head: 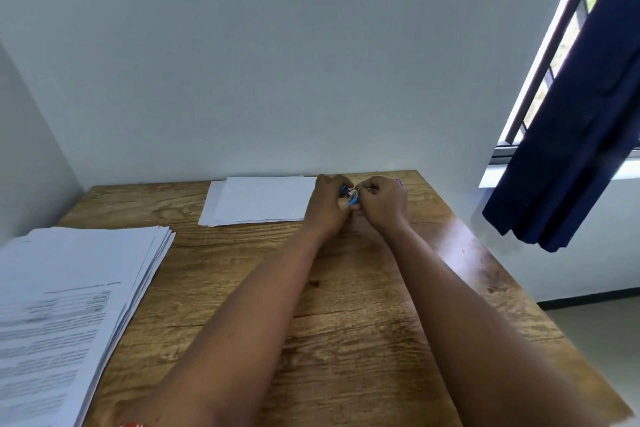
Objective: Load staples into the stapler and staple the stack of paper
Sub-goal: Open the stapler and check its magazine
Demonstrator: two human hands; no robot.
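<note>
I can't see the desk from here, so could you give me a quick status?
Both hands, left hand and right hand, gripping blue stapler. Blank paper stack beside them, unstapled. Nothing in the way.

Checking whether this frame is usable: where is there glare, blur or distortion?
Head view: window light glares on the table at right; wide-angle lens tilts the window; printed stack is blurred; blue stapler is tiny, mostly hidden between the left hand and right hand.

wood table [346, 322], printed docs pile [69, 305] near left, navy curtain [581, 107] by window [554, 55].
</note>
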